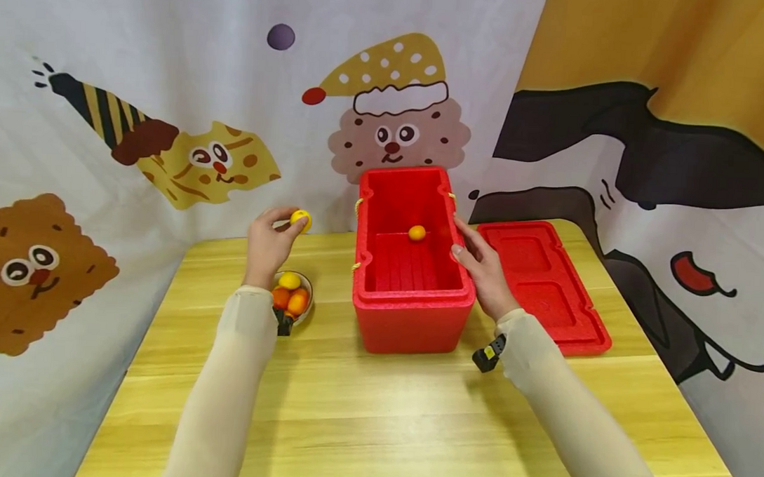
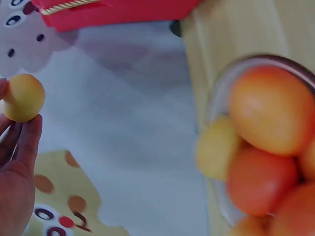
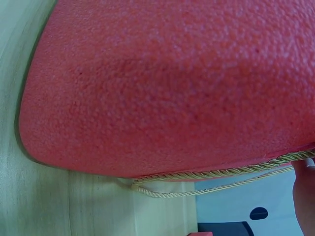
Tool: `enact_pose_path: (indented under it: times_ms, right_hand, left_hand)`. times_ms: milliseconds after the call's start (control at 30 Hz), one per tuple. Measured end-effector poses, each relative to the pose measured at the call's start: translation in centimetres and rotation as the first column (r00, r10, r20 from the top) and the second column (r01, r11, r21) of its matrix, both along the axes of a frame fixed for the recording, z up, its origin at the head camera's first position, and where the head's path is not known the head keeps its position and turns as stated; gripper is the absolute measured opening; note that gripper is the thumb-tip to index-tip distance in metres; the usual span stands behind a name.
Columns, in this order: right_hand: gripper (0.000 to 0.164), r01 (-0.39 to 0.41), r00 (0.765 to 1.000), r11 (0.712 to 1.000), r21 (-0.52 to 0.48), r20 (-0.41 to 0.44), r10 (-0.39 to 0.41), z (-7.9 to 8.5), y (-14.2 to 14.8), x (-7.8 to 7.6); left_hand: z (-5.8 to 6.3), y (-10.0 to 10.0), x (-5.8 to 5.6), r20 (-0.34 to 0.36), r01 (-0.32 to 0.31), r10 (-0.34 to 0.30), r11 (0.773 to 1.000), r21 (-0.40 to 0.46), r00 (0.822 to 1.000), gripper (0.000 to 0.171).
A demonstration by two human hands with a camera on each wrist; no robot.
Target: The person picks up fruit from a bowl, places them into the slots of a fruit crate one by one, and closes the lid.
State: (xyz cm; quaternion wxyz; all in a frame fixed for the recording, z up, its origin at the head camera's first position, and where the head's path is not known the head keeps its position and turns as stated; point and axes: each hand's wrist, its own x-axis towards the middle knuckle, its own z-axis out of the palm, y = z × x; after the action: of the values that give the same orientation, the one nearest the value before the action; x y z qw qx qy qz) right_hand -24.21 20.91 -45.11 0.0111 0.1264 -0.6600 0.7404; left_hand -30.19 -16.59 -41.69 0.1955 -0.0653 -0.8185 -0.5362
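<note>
My left hand (image 1: 271,242) pinches a small round yellow fruit (image 1: 301,221) between thumb and fingertips, raised above the table on the left. The same yellow fruit (image 2: 23,98) shows at the left edge of the left wrist view. Below this hand is a round bowl (image 1: 311,292) of orange, red-orange and yellow fruits (image 2: 270,109). A deep red box (image 1: 414,331) stands uncovered at the middle, and one small orange fruit (image 1: 416,233) lies inside it. My right hand (image 1: 485,274) holds the box's right rim, thumb at the top edge; some of its fingers are hidden.
A red lid (image 1: 562,329) lies flat on the wooden table (image 1: 375,421) right of the box. Rope handles (image 3: 211,174) hang at the box's sides. A cartoon-printed curtain (image 1: 224,64) rises behind the table.
</note>
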Motion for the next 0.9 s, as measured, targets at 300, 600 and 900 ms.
enact_pose_path:
  times_ms: [300, 600, 900]
  right_hand:
    - [0.058, 0.002, 1.000, 1.000, 0.022, 0.014, -0.002, -0.1, 0.2, 0.1]
    - [0.056, 0.008, 1.000, 1.000, 0.013, -0.007, -0.007, 0.2, 0.3, -0.1]
    - [0.058, 0.009, 1.000, 1.000, 0.023, 0.011, -0.009, 0.0, 0.1, 0.1]
  left_hand:
    - [2.4, 3.4, -1.3, -0.043, 0.066, -0.066, 0.998, -0.016, 0.997, 0.026]
    - [5.3, 6.2, -2.7, -0.056, 0.120, -0.125, 0.990, -0.078, 0.991, 0.028]
    - [8.5, 9.6, -4.2, -0.012, 0.197, -0.202, 0.966, -0.166, 0.979, 0.029]
